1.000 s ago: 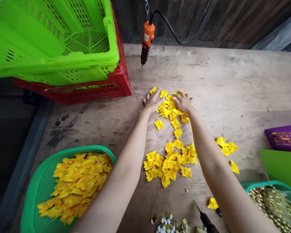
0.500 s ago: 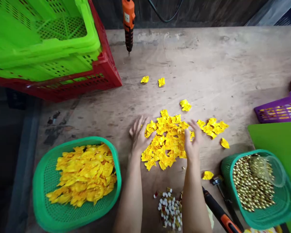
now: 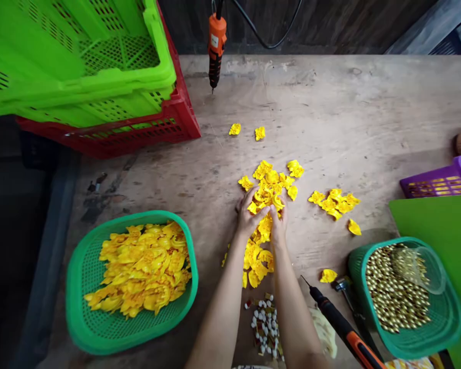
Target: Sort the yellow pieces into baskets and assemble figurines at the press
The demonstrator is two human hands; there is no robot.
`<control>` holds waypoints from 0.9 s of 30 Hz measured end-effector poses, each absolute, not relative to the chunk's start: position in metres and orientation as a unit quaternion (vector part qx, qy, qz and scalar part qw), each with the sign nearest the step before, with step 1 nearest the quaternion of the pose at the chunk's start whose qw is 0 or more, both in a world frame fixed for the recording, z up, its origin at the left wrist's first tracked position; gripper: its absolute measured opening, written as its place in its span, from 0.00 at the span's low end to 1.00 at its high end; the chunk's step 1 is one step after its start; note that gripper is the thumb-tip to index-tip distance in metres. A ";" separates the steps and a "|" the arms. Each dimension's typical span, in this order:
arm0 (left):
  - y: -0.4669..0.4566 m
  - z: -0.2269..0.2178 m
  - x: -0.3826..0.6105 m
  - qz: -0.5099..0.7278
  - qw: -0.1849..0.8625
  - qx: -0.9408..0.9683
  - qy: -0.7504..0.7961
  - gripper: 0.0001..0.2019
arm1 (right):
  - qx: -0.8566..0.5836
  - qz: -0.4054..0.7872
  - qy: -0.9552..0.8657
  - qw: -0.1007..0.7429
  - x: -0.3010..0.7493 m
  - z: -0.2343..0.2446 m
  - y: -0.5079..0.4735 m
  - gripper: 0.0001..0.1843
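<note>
Yellow plastic flower pieces (image 3: pixel 269 192) lie in a loose heap at the middle of the wooden table. My left hand (image 3: pixel 247 219) curves round the heap from the left, and my right hand (image 3: pixel 279 224) closes on it from the right. Between the two cupped hands a bunch of these flowers is gathered, with the thumbs near each other. More flowers (image 3: pixel 257 261) lie between my forearms, partly covered by them. To the left stands a green basket (image 3: pixel 75 307) holding many yellow petal pieces (image 3: pixel 146 269).
Green crate (image 3: pixel 111 87) and red crate (image 3: pixel 184 115) stand back left; an orange electric screwdriver (image 3: pixel 217 41) hangs nearby. Another screwdriver (image 3: pixel 340 323), a hammer (image 3: pixel 343 284) and a basket (image 3: pixel 407 348) of gold beads (image 3: pixel 395 292) are right. Small white-tipped pieces (image 3: pixel 266 325) lie in front.
My hands have come together from the two sides, drawing the spread flowers into a narrower heap. The view has shifted slightly.
</note>
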State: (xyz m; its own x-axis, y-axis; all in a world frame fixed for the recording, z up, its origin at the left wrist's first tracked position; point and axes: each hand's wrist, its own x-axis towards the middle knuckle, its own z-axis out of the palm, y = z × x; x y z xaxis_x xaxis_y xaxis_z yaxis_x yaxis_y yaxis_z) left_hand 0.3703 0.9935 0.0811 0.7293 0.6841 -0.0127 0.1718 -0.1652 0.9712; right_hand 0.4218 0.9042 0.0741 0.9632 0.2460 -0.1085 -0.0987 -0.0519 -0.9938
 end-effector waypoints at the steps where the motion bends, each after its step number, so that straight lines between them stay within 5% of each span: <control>1: 0.993 0.084 0.373 0.238 0.602 0.709 0.279 0.32 | -0.694 0.134 -0.033 0.706 0.422 0.077 0.906 0.27; 9: 0.990 0.133 0.364 0.307 0.713 0.583 0.240 0.33 | -0.520 0.214 0.038 0.826 0.406 0.127 0.916 0.30; 17: 1.011 0.218 0.246 0.515 0.577 0.545 0.324 0.30 | -0.410 0.349 -0.047 0.841 0.291 0.195 0.980 0.29; 22: 1.045 0.205 0.163 0.541 0.410 0.598 0.426 0.27 | -0.489 0.379 -0.213 0.756 0.239 0.191 1.021 0.23; 27: 1.061 0.171 0.099 0.440 0.268 0.647 0.563 0.20 | -0.653 0.367 -0.397 0.531 0.222 0.185 1.008 0.22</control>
